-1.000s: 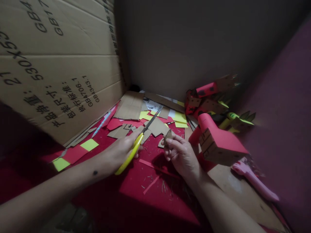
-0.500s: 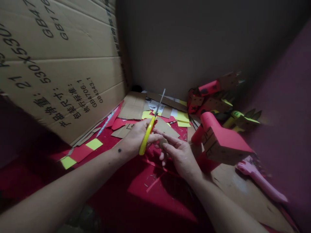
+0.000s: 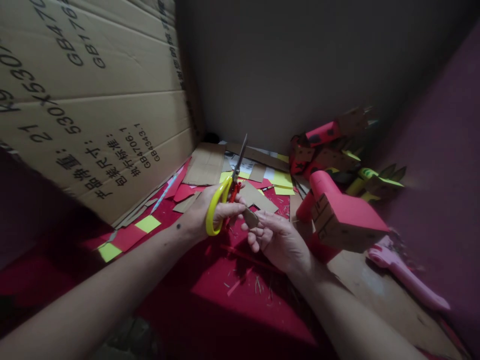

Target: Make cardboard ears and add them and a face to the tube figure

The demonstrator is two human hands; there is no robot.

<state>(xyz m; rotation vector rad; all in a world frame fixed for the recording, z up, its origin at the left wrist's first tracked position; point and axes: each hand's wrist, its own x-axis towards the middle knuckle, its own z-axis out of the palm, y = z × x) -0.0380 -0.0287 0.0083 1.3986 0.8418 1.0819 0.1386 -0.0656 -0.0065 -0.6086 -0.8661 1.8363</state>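
Yellow-and-red-handled scissors point(image 3: 221, 205) hang in my left hand point(image 3: 200, 212), blades pointing up and away. The same hand's thumb reaches to the left end of a small grey-brown cardboard piece point(image 3: 251, 218). At the piece's right end, the curled fingers of my right hand point(image 3: 283, 240) grip its edge. Some of the right fingertips show below it. Both hands are held over a red-covered surface point(image 3: 225, 280) sprinkled with thin scraps.
A big printed cardboard box point(image 3: 123, 100) rises on the left. Flat cardboard point(image 3: 204, 162) and yellow paper point(image 3: 283, 182) lie behind my hands. To the right stand a red paper-and-cardboard model point(image 3: 347, 210), several more models point(image 3: 330, 150) and a pink tool point(image 3: 408, 280).
My left hand and the scissors have shifted slightly left. My right fingers have opened out somewhat, leaving more of the cardboard piece in sight. More scraps show on the red surface.
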